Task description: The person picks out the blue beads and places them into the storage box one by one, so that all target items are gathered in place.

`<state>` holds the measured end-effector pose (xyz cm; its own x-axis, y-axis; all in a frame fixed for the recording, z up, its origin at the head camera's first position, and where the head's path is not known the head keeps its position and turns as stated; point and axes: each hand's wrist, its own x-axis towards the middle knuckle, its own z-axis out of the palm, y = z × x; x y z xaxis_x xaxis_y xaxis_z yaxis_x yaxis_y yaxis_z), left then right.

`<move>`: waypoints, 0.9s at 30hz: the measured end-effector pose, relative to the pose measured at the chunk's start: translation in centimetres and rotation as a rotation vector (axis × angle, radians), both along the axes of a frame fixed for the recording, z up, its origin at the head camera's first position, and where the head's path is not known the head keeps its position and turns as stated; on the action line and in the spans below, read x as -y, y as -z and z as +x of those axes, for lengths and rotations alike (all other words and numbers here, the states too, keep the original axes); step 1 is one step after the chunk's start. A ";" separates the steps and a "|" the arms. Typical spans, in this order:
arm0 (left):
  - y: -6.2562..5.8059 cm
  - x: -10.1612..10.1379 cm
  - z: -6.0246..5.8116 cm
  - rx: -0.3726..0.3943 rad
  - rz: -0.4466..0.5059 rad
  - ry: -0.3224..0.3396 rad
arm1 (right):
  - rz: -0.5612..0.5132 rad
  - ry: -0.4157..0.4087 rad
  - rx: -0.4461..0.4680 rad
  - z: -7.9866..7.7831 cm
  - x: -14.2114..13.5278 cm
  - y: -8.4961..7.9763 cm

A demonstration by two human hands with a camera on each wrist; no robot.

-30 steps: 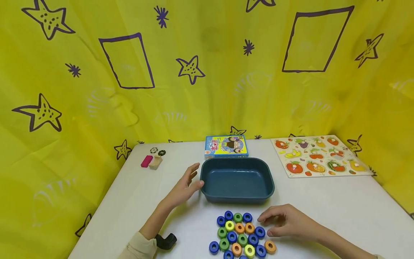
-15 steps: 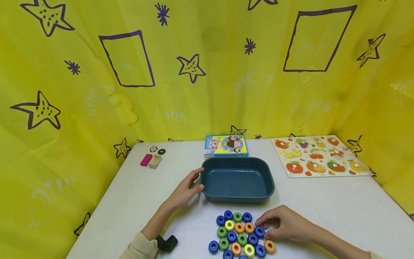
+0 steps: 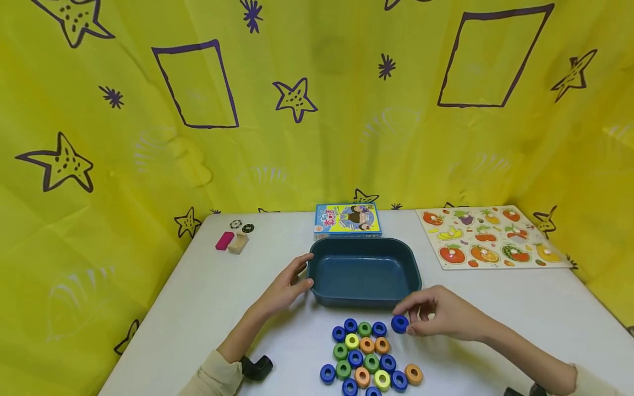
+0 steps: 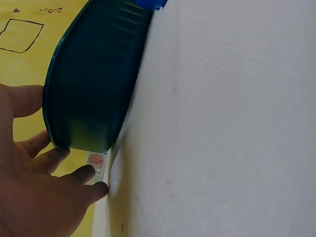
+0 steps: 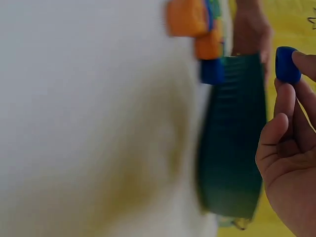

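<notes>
My right hand (image 3: 446, 314) pinches a blue ring (image 3: 399, 324) between thumb and fingertips, lifted near the front right corner of a dark teal bin (image 3: 366, 302). In the right wrist view the blue ring (image 5: 287, 64) is held out at the fingertips, with the bin behind. At the bin's left end my left hand (image 3: 281, 290) rests its spread thumb and fingers against the rim. The left wrist view shows those fingers (image 4: 52, 159) along the bin's outer wall. Several blue, green, yellow and orange rings (image 3: 371, 363) lie grouped on the white table in front of the bin.
Behind the bin lies a colourful box (image 3: 348, 219). A fruit puzzle board (image 3: 487, 237) is at the back right. Back left are a pink block (image 3: 225, 240), a wooden piece (image 3: 239, 243) and two small round chips (image 3: 247, 228). Yellow patterned cloth (image 3: 317, 143) hangs behind the table.
My right hand has taken hold of a blue ring from the right side of the group and raised it toward the bin. My left fingers have closed in to the bin's rim.
</notes>
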<state>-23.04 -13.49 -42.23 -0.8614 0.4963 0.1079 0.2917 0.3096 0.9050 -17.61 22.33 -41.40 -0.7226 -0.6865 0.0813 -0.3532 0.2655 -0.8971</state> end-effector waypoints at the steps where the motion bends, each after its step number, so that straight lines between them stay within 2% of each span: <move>1: 0.0 0.0 0.0 0.002 -0.002 -0.001 | -0.020 0.001 -0.018 -0.5 0.4 -0.7; 3: -0.1 0.1 0.0 0.002 -0.003 -0.003 | -0.038 0.036 -0.028 -1.5 1.7 -2.4; 6: 1.2 0.4 -0.8 0.002 -0.004 -0.024 | -0.049 0.099 0.000 -3.9 4.2 -2.9; 8: 2.1 0.5 -1.4 -0.003 0.001 -0.036 | -0.036 0.153 0.046 -5.6 6.1 -2.4; 10: 3.1 0.6 -2.0 -0.002 -0.003 -0.044 | -0.024 0.171 0.066 -7.5 7.6 -0.9; 14: 3.2 0.4 -2.0 0.007 -0.001 -0.020 | 0.039 0.139 0.061 -9.6 10.0 0.9; 19: 3.4 0.3 -2.0 0.006 0.009 -0.005 | 0.107 0.047 0.030 -11.1 11.5 2.1; 24: 3.5 0.5 -1.9 -0.007 0.017 0.005 | 0.145 0.021 0.040 -11.7 11.9 2.4; 27: 3.5 0.5 -1.9 -0.006 0.017 0.006 | 0.181 0.001 0.017 -11.9 11.9 2.6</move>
<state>-24.90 -14.04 -45.75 -0.8577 0.4996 0.1215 0.2990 0.2925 0.9083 -29.47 10.41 -44.00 -0.7233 -0.6883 -0.0555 -0.3383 0.4233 -0.8405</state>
